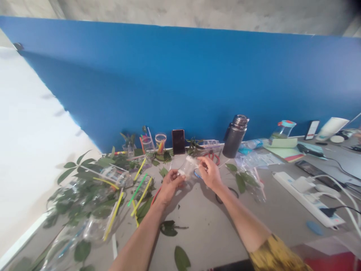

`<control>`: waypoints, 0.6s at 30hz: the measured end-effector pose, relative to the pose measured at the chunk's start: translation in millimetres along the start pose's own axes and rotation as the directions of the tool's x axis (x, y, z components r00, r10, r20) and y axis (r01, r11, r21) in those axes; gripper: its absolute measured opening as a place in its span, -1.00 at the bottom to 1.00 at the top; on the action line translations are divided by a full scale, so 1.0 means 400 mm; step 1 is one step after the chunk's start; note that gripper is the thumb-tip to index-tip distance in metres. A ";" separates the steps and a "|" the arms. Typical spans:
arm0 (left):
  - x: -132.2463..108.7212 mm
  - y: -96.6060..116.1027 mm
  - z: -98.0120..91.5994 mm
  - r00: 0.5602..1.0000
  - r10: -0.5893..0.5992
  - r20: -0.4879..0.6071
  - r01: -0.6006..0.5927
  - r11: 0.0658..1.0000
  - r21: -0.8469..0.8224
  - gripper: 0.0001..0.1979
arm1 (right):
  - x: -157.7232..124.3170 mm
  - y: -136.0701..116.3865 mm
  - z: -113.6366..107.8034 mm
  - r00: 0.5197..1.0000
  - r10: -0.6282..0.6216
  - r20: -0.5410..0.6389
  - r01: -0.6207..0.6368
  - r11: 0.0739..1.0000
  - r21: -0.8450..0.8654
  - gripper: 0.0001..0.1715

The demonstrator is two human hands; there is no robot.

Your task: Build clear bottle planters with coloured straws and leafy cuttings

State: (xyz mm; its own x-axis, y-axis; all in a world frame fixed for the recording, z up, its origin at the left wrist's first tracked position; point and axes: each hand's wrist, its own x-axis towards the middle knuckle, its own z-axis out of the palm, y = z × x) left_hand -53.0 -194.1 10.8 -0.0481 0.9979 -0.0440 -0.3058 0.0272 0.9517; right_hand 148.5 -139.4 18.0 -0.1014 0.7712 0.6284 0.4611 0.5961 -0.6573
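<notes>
Your left hand and right hand both pinch a small clear plastic bottle just above the matte grey table (nothing visible inside it yet), while rounded clear jars at left already hold glossy leafy twigs and thin bright straws.

My grey desk runs from near to far, where it meets a blue partition spanning the scene from left to right. On my left, a white panel closes that side. Above the partition, a bare grey concrete wall shows. The light is even and diffuse, and shadows on the desktop are soft.
</notes>
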 end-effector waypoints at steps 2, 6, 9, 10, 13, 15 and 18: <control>0.000 0.000 -0.001 1.000 -0.009 -0.020 0.009 1.000 -0.013 -0.49 | 0.000 0.000 0.003 1.000 0.005 -0.001 -0.005 1.000 -0.001 -0.66; 0.003 0.003 -0.002 0.996 0.014 -0.093 -0.009 0.999 0.053 -0.47 | 0.001 -0.001 0.006 1.000 0.007 -0.008 -0.007 1.000 0.001 -0.68; 0.003 0.005 0.000 0.990 0.051 -0.134 -0.034 0.991 0.127 -0.44 | 0.000 -0.001 0.007 1.000 0.002 -0.007 -0.002 1.000 -0.005 -0.70; 0.003 0.005 0.001 0.987 0.062 -0.148 -0.041 0.989 0.144 -0.44 | -0.001 -0.001 0.008 1.000 -0.002 -0.008 0.002 1.000 -0.007 -0.71; 0.004 0.008 0.001 0.970 0.102 -0.222 -0.063 0.983 0.174 -0.43 | -0.003 -0.004 0.008 1.000 -0.018 -0.025 0.018 1.000 -0.005 -0.74; 0.005 0.010 -0.002 0.953 0.124 -0.275 -0.075 0.980 0.182 -0.42 | -0.003 -0.006 0.007 0.999 -0.025 -0.041 0.025 1.000 0.002 -0.75; 0.004 0.014 -0.004 0.950 0.123 -0.286 -0.071 0.980 0.185 -0.42 | -0.003 -0.009 0.006 0.998 -0.022 -0.052 0.022 1.000 0.009 -0.75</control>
State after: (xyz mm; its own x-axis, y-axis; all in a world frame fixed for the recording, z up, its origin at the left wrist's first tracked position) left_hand -56.1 -192.4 15.7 -0.3556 0.9346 -0.0114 -0.1201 -0.0336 0.9922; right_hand 144.9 -142.0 18.8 -0.0657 0.7456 0.6632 0.4512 0.6150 -0.6467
